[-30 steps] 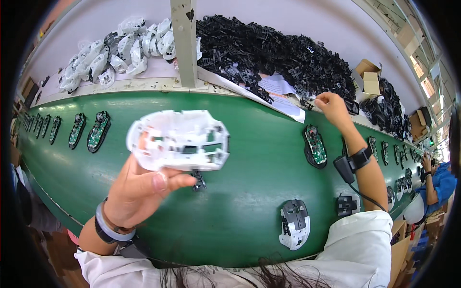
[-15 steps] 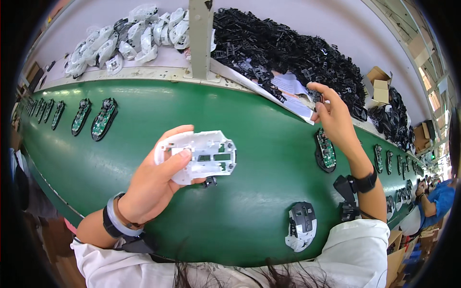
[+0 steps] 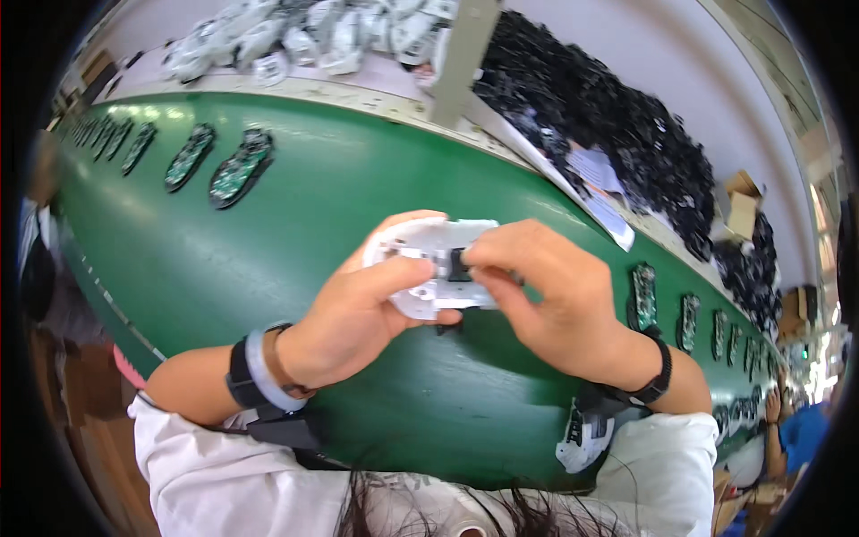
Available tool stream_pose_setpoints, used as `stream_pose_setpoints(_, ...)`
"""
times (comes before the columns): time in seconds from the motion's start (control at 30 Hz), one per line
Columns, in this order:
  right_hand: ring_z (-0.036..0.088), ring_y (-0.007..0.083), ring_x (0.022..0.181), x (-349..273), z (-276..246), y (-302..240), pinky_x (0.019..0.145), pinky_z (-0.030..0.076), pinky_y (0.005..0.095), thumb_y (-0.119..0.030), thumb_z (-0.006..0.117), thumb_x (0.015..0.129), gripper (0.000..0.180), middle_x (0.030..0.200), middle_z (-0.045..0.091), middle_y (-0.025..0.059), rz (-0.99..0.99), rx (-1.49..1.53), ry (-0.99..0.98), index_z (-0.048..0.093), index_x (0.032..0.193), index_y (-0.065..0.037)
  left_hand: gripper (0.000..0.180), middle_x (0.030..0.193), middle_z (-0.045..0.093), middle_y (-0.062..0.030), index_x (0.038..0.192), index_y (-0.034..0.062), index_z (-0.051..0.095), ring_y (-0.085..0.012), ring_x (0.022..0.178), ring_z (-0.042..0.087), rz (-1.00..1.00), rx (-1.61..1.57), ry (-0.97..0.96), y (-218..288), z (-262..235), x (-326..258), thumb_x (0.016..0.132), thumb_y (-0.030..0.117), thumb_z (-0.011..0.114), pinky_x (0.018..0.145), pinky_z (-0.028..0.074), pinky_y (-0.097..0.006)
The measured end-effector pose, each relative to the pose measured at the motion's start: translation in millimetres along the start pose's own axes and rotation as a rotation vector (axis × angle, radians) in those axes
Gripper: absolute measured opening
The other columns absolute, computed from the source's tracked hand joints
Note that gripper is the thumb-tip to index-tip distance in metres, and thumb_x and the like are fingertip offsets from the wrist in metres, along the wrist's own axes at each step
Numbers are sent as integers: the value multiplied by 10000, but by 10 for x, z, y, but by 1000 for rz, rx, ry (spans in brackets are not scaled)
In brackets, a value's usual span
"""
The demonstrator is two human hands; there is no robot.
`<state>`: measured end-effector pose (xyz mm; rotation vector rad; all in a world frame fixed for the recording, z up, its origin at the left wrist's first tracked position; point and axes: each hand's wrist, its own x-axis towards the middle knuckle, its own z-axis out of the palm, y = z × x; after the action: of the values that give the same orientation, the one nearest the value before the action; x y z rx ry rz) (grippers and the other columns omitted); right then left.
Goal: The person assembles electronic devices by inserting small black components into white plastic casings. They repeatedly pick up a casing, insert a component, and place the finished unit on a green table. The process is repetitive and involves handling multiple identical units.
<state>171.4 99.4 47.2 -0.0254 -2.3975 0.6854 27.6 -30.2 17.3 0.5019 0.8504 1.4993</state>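
My left hand (image 3: 344,309) grips a white computer mouse shell (image 3: 455,294) by its rounded end, inner side up, the thumb pressed inside it. My right hand (image 3: 568,300) has its thumb and fingertips closed on a small black plastic part (image 3: 459,266), which sits against the middle of the shell's inner side. The fingers partly hide this part. A small black piece (image 3: 447,329) shows just below the shell, by the left fingertips; whether it is attached cannot be made out. Near my right forearm lies a white-and-black mouse cover (image 3: 586,436), partly covered by the wristband.
Mouse bases with green circuit boards (image 3: 242,170) stand in rows along the green belt (image 3: 358,170), left and right. Behind it are bagged white shells (image 3: 340,36), a post (image 3: 465,63), a heap of black parts (image 3: 591,98) and an open carton (image 3: 741,206). A co-worker in blue (image 3: 803,434) is at right.
My right hand has come from the heap of black parts to the shell, bringing the small black part against its inner side. The view has shifted; the left hand still holds the shell.
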Motion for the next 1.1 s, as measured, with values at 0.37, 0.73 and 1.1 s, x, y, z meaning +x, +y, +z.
stream_pose_setpoints(0.37,526,189,762,-85,105,23,705,351,333,-59,730,672,303,734,591,-10,-81,-176,25,650,963,-89,532,1196,506,-78,1318,78,367,-181,1076,533,82,199,107,-39,100,-27,824,79,566,886,483,-369)
stream_pose_setpoints(0.73,525,191,760,-134,132,-13,701,374,336,-88,735,667,335,823,643,2,-141,-319,-135,657,992,-89,456,1067,558,-33,1226,48,476,-85,960,549,139,396,107,-45,-29,-64,787,-30,569,842,466,-249)
stream_pose_setpoints(1.1,553,309,921,12,29,-23,777,463,374,-18,667,758,450,991,543,147,329,236,-212,470,1162,-11,459,1075,569,-54,1227,34,462,-118,990,561,123,321,72,27,1,-66,777,-39,513,835,502,-292)
